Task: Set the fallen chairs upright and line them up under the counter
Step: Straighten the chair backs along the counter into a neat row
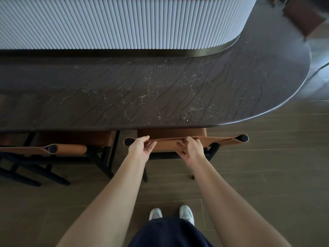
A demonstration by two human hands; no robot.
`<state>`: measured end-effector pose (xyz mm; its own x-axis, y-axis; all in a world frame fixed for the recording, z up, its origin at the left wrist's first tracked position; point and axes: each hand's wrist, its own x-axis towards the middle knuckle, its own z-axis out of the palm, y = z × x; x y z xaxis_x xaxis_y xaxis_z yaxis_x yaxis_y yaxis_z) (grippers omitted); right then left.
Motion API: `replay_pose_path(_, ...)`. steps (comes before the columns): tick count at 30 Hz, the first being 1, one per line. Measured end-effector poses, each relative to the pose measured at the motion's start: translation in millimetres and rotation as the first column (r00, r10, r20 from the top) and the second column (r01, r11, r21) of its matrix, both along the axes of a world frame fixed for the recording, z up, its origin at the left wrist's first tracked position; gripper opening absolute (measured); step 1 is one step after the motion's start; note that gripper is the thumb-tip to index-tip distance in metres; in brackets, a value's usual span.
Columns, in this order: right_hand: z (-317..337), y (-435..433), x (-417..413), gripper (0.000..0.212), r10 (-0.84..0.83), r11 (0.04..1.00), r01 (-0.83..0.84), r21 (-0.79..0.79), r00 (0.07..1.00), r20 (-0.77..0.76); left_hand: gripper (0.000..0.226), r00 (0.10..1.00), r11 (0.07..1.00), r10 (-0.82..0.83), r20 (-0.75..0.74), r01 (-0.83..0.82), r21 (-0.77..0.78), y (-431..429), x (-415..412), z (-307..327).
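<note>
A brown leather chair (224, 139) with a black frame stands upright straight ahead of me, its seat tucked under the dark stone counter (142, 93). My left hand (140, 148) grips the top edge of its backrest near the left end. My right hand (191, 149) grips the same edge near the middle. A second matching chair (67, 148) stands upright to the left, also partly under the counter, a short gap away from the first.
The counter curves away at the right end, with a white ribbed wall (124, 22) behind it. Another brown chair (302, 16) shows at the top right. My feet (170, 213) stand on a wooden plank floor (267, 175).
</note>
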<state>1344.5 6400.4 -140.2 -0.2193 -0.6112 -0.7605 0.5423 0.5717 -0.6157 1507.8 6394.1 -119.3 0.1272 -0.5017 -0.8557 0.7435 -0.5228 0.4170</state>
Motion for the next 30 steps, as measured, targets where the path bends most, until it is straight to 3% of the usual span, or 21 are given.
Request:
replay_pose_path(5, 6.5, 20.7, -20.9, 0.053, -0.075, 0.996, 0.073, -0.054, 0.997, -0.018, 0.028, 1.0, 0.997, -0.024, -0.013, 0.024, -0.068, 15.7, -5.7, 4.2)
replay_pose_path(10, 18.1, 47.8, -52.1, 0.064, -0.216, 0.968, 0.206, -0.143, 0.975, -0.059, 0.008, 0.989, 0.981, -0.141, 0.03, 0.144, -0.132, 31.8, -24.5, 16.3)
replay_pose_path(16, 41.7, 89.8, -111.2, 0.051, -0.236, 0.93, 0.201, -0.308, 0.968, -0.08, 0.021, 0.943, 0.911, -0.231, 0.238, 0.296, -0.287, 51.9, -65.2, 31.2)
replay_pose_path(20, 59.8, 123.6, -155.3, 0.051, -0.191, 0.906, 0.119, -0.407, 0.971, -0.143, 0.025, 0.931, 0.854, -0.119, 0.346, 0.274, -0.443, 76.3, -107.2, 47.1)
replay_pose_path(30, 100.7, 183.2, -307.4, 0.042, -0.232, 0.836, 0.091, -0.541, 0.952, -0.199, 0.021, 0.915, 0.696, -0.172, 0.365, 0.375, -0.613, 116.1, -243.0, 76.1)
